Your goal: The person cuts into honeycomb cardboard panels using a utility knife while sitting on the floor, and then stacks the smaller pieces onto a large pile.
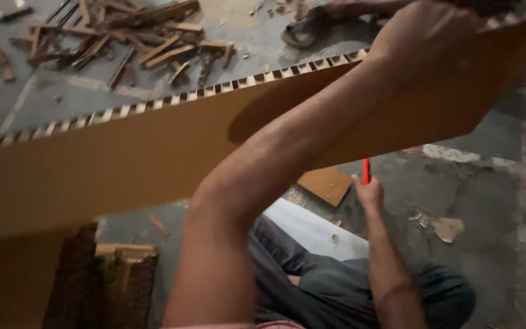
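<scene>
My left hand (433, 33) grips the top edge of a long brown honeycomb-core panel (123, 158), which runs left from the grip. My right hand (369, 194), below the panel, is closed on a red pencil (366, 171) beside a small board offcut (325, 184).

Your left arm stretches up and across the view from the lower middle toward the upper right, forearm bare and elbow bent. Your left hand (424, 33) sits at the far end of it, near the top edge, fingers curled in a grip with the knuckles toward you. Your right arm reaches forward lower down on the right, forearm straight. Your right hand (369, 194) is closed, thumb side uppermost, well below the left one.
</scene>
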